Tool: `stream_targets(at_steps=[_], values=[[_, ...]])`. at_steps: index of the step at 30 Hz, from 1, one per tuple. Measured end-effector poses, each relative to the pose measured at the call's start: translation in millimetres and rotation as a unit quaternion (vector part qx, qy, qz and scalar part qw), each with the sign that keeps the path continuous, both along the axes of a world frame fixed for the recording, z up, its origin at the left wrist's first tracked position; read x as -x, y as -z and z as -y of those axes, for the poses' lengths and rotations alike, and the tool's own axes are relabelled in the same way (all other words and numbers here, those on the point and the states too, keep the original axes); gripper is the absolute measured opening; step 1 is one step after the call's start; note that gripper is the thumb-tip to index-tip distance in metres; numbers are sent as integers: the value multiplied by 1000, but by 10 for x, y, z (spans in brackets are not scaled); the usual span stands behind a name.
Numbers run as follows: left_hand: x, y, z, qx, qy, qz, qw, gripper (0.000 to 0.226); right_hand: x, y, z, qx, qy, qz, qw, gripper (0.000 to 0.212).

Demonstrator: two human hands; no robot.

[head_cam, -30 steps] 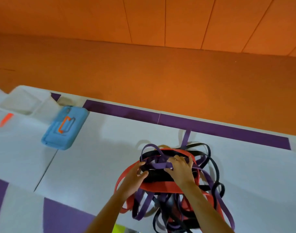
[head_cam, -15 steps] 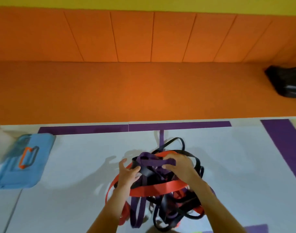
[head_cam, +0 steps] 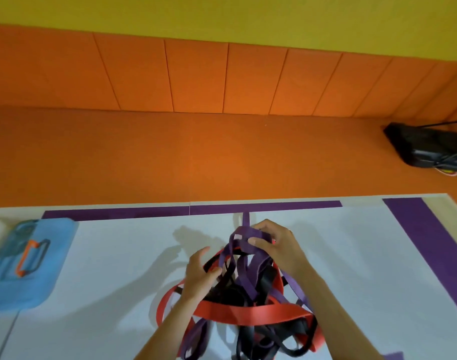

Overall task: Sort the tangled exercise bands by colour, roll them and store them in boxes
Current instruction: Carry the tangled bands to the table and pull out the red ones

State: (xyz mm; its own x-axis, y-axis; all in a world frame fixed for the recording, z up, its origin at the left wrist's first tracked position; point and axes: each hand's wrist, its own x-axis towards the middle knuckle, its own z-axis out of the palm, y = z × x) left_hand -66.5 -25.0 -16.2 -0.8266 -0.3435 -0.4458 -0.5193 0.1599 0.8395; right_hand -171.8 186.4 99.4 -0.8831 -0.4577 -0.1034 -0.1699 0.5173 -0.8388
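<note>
On my feed the tangle of bands [head_cam: 248, 294] is lying on the white mat [head_cam: 118, 255], directly under and between both sets of fingers. The right hand [head_cam: 282, 250] is hovering over the far top of the heap. Its fingers [head_cam: 258, 241] and thumb are pinching a loop of the purple band [head_cam: 245, 233], which is standing up above the rest of the pile.

The left hand [head_cam: 198, 274] is sitting lower, on the left flank of the heap. Its fingers [head_cam: 214, 272] are curling into the dark strands while the thumb is sticking out free. I cannot tell whether those fingers are actually clamping a strand or only pressing against it.

Nearer to me than both hands, a wide red band [head_cam: 248, 311] is wrapping across the front of the tangle and looping out to the left, beneath the left wrist. Below it, black bands [head_cam: 261, 336] and more purple strands are spilling toward the bottom edge of the view.

Well to the left of the left fingers, a blue case [head_cam: 27, 268] with an orange handle [head_cam: 27, 258] is resting on the mat. Beyond the right fingers, a purple stripe [head_cam: 144, 211] is marking the mat's far edge, with orange floor [head_cam: 196, 157] behind it. Far off to the right, a black bag [head_cam: 424, 144] is lying on that floor.
</note>
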Motion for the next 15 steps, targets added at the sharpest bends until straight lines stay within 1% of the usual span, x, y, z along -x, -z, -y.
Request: stream_targets(at_steps=[1,2,4,5,7,9,11,12,14,15], values=[[43,-10,-18,-4,31,-26,999,61,7,47,-2,-12,-11,2,1000,18],[95,-39,-36,-27,57,-37,997,58,14,109,-9,-31,-24,3,999,18],[198,-85,-61,-71,89,-40,993,57,23,266,-54,-70,-56,13,996,18],[230,-90,-72,-72,96,-37,992,59,9,363,-85,-86,-75,30,993,20],[268,-58,-72,-40,101,-33,994,62,-38,598,-171,-132,-115,72,982,27],[265,-1,-64,5,91,-8,996,60,-117,844,-281,-193,-134,86,968,27],[241,88,-66,39,81,34,995,59,-202,1006,-388,-214,-115,69,968,16],[235,145,-66,70,81,54,993,59,-219,1056,-439,-213,-82,45,973,15],[237,267,-73,120,68,89,986,62,-197,1118,-533,-174,6,29,984,15],[253,314,-86,116,43,105,987,64,-159,1136,-578,-152,43,41,987,16]])
